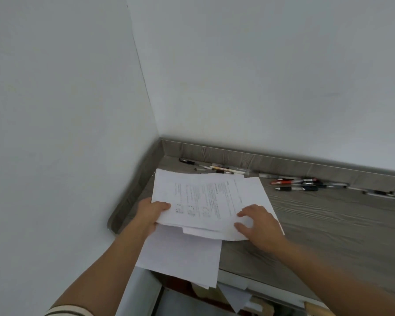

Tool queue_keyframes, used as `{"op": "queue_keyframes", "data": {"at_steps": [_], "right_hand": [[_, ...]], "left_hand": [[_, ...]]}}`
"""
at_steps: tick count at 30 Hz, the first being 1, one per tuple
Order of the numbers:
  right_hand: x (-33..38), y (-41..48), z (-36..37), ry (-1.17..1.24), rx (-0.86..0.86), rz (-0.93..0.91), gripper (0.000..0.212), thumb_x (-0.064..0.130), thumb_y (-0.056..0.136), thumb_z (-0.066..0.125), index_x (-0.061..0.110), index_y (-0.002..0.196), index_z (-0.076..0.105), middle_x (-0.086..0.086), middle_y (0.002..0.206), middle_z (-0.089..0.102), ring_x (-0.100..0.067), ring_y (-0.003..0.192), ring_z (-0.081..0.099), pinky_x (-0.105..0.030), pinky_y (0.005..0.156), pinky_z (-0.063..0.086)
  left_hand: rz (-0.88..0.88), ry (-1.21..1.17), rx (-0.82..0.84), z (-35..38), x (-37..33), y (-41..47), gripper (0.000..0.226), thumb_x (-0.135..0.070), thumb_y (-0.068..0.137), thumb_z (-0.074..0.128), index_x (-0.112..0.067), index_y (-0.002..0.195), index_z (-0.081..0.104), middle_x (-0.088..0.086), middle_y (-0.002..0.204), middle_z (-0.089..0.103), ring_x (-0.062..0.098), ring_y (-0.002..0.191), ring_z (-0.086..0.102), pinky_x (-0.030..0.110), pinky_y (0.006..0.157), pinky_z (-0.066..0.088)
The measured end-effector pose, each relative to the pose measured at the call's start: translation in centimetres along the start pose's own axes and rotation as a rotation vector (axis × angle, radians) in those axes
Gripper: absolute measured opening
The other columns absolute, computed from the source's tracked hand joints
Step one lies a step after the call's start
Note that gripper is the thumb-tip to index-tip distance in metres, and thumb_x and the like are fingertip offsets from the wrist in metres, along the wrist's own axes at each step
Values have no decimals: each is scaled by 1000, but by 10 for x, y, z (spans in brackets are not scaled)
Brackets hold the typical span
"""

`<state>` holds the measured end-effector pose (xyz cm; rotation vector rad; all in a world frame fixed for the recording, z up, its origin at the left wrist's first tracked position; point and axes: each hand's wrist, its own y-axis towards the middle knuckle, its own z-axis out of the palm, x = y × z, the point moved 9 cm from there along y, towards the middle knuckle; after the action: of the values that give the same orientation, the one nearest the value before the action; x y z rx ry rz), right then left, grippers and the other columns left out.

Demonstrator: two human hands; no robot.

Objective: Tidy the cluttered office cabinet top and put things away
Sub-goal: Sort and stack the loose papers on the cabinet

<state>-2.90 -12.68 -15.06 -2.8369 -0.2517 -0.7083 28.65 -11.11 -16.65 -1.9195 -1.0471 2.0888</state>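
I have a loose sheaf of papers [205,201] at the near left corner of the table [328,224], close to where the two walls meet. My left hand [151,213] is clamped on the sheaf's left edge, thumb on top of the printed page. My right hand [258,224] lies on its right corner with fingers spread, pressing more than gripping; I cannot tell whether any finger is hooked underneath.

The sheets are not squared up. Lower pages [180,254] stick out toward me and hang past the table's front edge, above what looks like an open space below with more paper [235,297] in it. If I lift now, I judge the bottom sheets could slide free and drop into that gap, since only my left hand really holds them. The top page bows upward at the back, so a quick pull might crease it.

A scatter of pens [303,184] lies along the back rim, and another cluster of pens [217,168] sits just behind the sheaf. Sweeping the paper backward to align it could roll them.
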Motion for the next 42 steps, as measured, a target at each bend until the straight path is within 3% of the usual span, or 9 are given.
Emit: {"op": "queue_keyframes", "data": {"at_steps": [4,8,13,15,22,28,32,38,42], "right_hand": [[12,-37,-5,480,109,131,53,52,93,55,10,67,74,-2,65,72,-22,65,69,-31,64,56],[1,-71,35,927,459,508,66,67,89,48,6,103,68,-13,87,76,-29,80,74,-30,66,57],[-50,-52,44,1401,54,746,29,17,91,67,7,118,59,-15,109,68,-30,93,66,-39,65,56],[-67,-58,46,1373,-16,783,29,3,90,64,-2,118,58,-17,106,66,-28,86,63,-36,60,53],[-93,-85,24,1272,-21,673,31,4,86,67,2,116,59,-13,106,69,-33,95,66,-46,83,56],[-59,-54,5,1160,124,461,27,5,85,68,6,112,66,-10,106,74,-31,97,70,-54,92,53],[-33,-19,21,987,301,412,36,9,84,70,2,118,61,-11,109,73,-29,95,71,-45,84,58],[-20,22,15,399,58,307,16,17,89,56,13,96,70,-7,96,70,-28,91,65,-38,75,57],[-8,34,14,594,-81,328,19,9,90,58,3,102,71,-8,92,70,-23,77,64,-29,60,51]], "left_hand": [[-120,-220,-41,7,24,-21,29,10,85,60,7,113,57,20,114,63,29,84,64,31,56,56],[-204,-264,45,33,55,-57,31,12,85,60,4,114,57,18,119,63,30,92,63,35,65,59],[-230,48,280,60,81,-108,33,5,86,64,-2,118,61,14,115,70,31,103,66,43,75,59],[-217,150,276,57,87,-119,24,-9,89,67,-3,111,62,16,102,73,31,93,70,40,69,60],[110,638,-556,-63,62,-86,45,-26,85,67,-4,123,56,21,123,55,39,112,53,46,96,44],[-30,168,-274,-50,75,-73,36,-4,90,62,0,125,52,16,106,57,28,79,55,37,69,52],[-62,346,-34,-22,72,-74,36,13,82,51,0,113,63,23,97,69,28,73,64,29,57,53],[-93,406,122,-6,66,-66,23,0,87,57,0,109,64,19,94,74,30,85,72,35,72,59],[-41,319,72,-2,45,-39,20,-10,90,63,-1,108,61,19,98,72,30,86,71,39,73,59]]}}
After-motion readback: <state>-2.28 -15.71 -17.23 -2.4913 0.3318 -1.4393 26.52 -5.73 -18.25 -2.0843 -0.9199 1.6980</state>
